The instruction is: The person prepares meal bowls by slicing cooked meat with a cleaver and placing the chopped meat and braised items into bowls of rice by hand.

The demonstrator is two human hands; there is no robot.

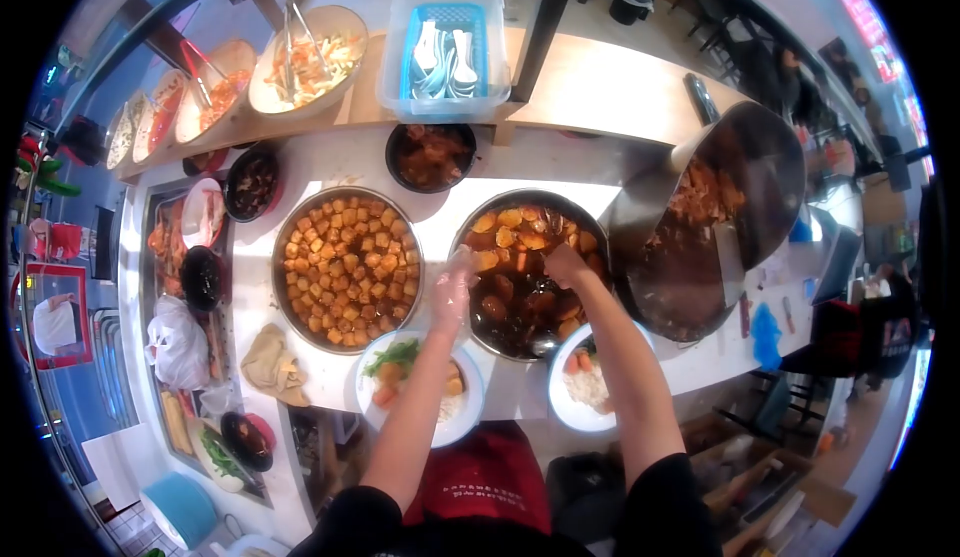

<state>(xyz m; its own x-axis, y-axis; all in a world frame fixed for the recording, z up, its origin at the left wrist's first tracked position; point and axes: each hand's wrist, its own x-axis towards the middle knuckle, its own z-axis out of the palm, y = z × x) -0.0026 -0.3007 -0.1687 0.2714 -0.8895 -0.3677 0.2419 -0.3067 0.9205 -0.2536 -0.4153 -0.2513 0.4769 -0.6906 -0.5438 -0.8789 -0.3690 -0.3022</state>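
Observation:
My left hand (455, 285), in a clear plastic glove, is at the left rim of a round pan of dark braised food (530, 302); its fingertips touch or hover by a pale brown piece (486, 260). My right hand (567, 266) is closed over the right part of that pan, round something too hidden to make out. Below my left forearm lies a plate (470, 422) with greens, rice and brown pieces. Under my right forearm is a second plate (563, 397) with rice and orange-red pieces. A metal ladle bowl (545, 345) shows at the pan's lower rim.
Left stands a pan of fried cubes (348, 269). A tilted metal pot (770, 182) is at right. Behind are a dark bowl (431, 157), a tub of spoons (445, 52) and salad bowls (308, 62). A cloth (275, 365) and blue glove (766, 337) lie near the edge.

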